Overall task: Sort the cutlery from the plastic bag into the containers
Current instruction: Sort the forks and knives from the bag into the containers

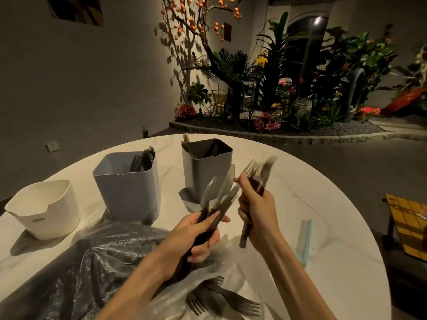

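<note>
My left hand [196, 236] grips a bundle of dark-handled knives and a spoon [221, 192], blades pointing up. Just to its right, my right hand [256, 209] grips several forks [256, 172], tines up and blurred. A crumpled plastic bag [97, 262] lies under my forearms, with several loose dark forks [221, 299] at its near end. Three containers stand behind on the round white table [312, 204]: a white one [44, 209] at left, a blue-grey one [127, 183] holding forks, and a grey one [205, 167] with cutlery inside.
A pale blue stick-like object [305, 241] lies on the table to the right of my right arm. A yellow grid-patterned seat [409, 225] stands past the table's right edge. A planter bed with plants [288, 88] fills the floor beyond the table.
</note>
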Available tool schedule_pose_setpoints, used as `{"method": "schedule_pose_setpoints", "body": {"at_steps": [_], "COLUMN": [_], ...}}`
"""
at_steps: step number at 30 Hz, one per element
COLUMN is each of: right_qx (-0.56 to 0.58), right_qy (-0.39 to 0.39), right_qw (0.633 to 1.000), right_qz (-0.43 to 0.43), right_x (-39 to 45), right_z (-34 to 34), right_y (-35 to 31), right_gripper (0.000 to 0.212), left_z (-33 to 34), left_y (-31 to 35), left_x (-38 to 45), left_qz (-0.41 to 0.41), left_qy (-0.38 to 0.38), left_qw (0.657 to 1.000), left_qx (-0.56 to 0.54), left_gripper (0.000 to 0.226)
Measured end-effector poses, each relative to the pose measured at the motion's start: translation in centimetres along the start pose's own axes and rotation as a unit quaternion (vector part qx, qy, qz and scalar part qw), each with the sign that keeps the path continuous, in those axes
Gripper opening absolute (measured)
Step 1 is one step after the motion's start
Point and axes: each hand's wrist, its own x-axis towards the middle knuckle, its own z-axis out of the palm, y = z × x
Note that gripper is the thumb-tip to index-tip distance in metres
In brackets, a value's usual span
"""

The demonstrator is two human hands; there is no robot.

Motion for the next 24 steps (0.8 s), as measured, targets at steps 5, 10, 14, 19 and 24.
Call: {"method": "schedule_pose_setpoints", "body": {"at_steps": [5,10,14,19,24], "right_qx": [0.213,0.16,0.093,-0.077,-0.053], "right_qy": [0.106,0.023,-0.104,-0.052,-0.036], "right_qw": [0.971,0.985,0.988,0.993,0.996], "right_qz": [0.005,0.053,0.063,-0.071,-0.058], "right_x": [1.1,0.9,0.0,-0.7,-0.1], "right_z": [-2.6,-1.9,-0.8,-0.3,-0.2], "right_y": [-1.4,-0.7,-0.7,-0.6,0.0], "right_gripper": [0.031,0.032,0.031,0.041,0.045], "left_z": [-0.2,-0.2,0.0,0.2,1.8], "left_y": [0.0,0.1,0.3,2.2,5.0], "left_x": [0.3,0.4,0.5,1.4,4.0], "left_qz": [0.016,0.049,0.091,0.16,0.233], "left_qy": [0.02,0.012,0.046,0.116,0.177], "left_qw": [0.999,0.995,0.992,0.979,0.943], "left_qx": [-0.043,-0.082,-0.069,0.043,0.16], "left_gripper": [0.049,0.044,0.037,0.05,0.056]}}
